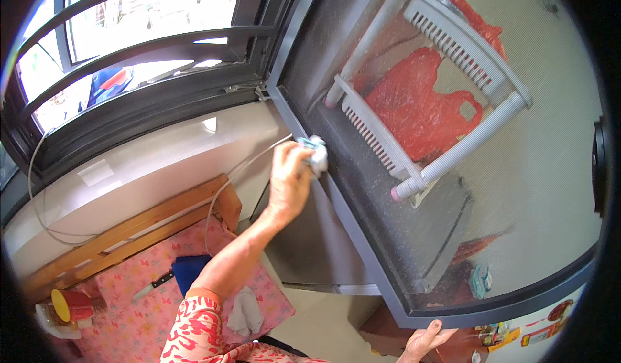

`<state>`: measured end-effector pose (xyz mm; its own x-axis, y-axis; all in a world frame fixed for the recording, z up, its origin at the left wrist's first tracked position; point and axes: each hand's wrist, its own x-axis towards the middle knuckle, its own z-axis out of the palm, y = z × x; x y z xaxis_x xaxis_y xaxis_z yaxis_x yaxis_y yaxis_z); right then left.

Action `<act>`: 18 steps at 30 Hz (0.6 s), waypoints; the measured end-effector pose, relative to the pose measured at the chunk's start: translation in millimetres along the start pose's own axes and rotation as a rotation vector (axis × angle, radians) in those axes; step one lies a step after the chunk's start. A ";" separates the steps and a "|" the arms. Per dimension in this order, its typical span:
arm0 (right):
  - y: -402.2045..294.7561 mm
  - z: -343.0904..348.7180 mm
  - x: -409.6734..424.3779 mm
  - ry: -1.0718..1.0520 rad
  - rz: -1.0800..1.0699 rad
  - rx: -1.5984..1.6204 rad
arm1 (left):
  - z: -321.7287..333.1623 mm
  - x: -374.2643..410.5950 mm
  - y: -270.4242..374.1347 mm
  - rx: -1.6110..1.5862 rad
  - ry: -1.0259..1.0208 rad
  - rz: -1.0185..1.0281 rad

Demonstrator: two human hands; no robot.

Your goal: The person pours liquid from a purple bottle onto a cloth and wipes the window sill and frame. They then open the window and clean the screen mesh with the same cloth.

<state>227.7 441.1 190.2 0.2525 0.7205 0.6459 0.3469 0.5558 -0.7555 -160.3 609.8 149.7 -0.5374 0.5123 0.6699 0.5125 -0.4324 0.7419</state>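
A mesh window screen (538,178) with a dark grey frame (354,237) stands swung out at an angle before me. My left hand (291,178) grips a crumpled white-and-teal cloth (318,154) and presses it to the frame's near side bar. At the frame's lower edge, my right hand (427,341) holds on with the thumb on the near face; its other fingers are partly hidden. Behind the mesh show a grey plastic shelf rack (373,135) and a red plastic bag (422,111) in it.
A barred window (145,48) with a pale sill (160,140) is at upper left. Below, a pink patterned bed surface (126,261) bears a knife (162,279), a blue folded item (189,271), a white cloth (246,309) and a red-and-yellow container (73,305). A loose cable (233,174) crosses the wall.
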 end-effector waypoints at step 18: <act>-28.8 14.3 0.4 -0.011 0.079 -0.041 | 40.3 187.2 -5.4 -0.420 0.508 -0.207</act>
<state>204.9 431.4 210.6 0.2711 0.7660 0.5828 0.3627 0.4795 -0.7991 -236.7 738.0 269.8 -0.8958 0.2486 0.3685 0.1177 -0.6667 0.7359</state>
